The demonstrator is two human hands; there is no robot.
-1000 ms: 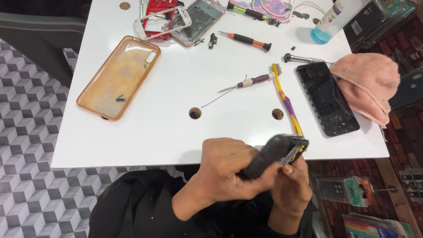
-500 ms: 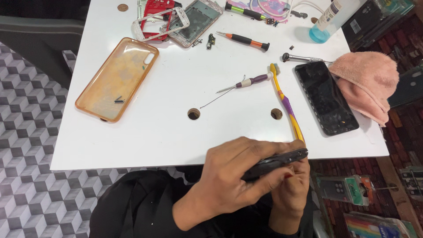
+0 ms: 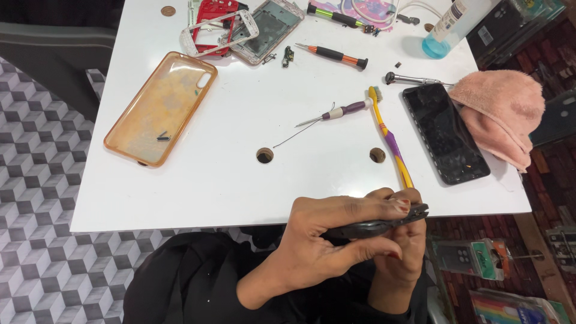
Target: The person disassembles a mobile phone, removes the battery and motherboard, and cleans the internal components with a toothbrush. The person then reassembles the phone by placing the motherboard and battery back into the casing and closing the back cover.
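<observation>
Below the front edge of the white table [image 3: 240, 192], both hands hold a dark phone body [image 3: 377, 226] edge-on to the camera. My left hand [image 3: 327, 237] wraps it from the left, fingers over its top and thumb under it. My right hand [image 3: 403, 255] supports it from beneath at the right end. A yellow and purple toothbrush [image 3: 390, 138] lies on the table just beyond the hands. To its right lies a black phone screen [image 3: 445, 133].
A clear orange phone case [image 3: 159, 108] lies at the left. A purple-handled pick [image 3: 336, 113], screwdrivers [image 3: 333, 55], phone frames [image 3: 240, 24] and a bottle of blue liquid [image 3: 447, 27] sit further back. A pink cloth [image 3: 501, 114] is at the right. Two round holes [image 3: 264, 155] pierce the table.
The phone body has been turned from a tilted pose to flat and edge-on. My left hand's fingers have stretched along its top, and both hands shifted slightly right.
</observation>
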